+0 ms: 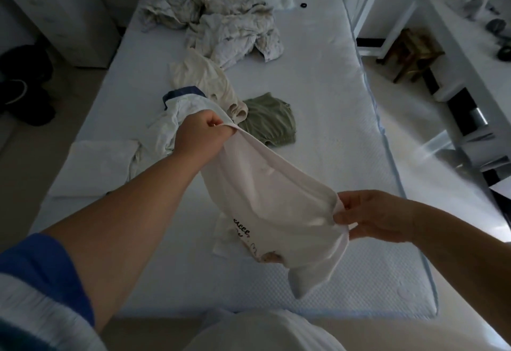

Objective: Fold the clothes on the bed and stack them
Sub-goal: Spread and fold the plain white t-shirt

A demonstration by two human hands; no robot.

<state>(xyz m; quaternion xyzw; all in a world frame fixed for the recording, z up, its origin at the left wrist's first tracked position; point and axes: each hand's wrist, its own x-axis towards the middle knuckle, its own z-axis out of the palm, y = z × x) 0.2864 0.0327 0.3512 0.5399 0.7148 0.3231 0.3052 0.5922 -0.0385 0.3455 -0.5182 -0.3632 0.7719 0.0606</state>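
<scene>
Two hands — left hand (199,134), right hand (378,219) — one held white shirt (265,198), four loose garments, one crumpled sheet pile (213,19), one folded white item (99,165), one bed (331,118).

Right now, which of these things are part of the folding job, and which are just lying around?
Part of the job:
white shirt, held up by left hand and right hand
green garment
cream garment
blue-trimmed garment
crumpled pile
bed

Lying about:
stool
dark bag on floor
black ring
</scene>
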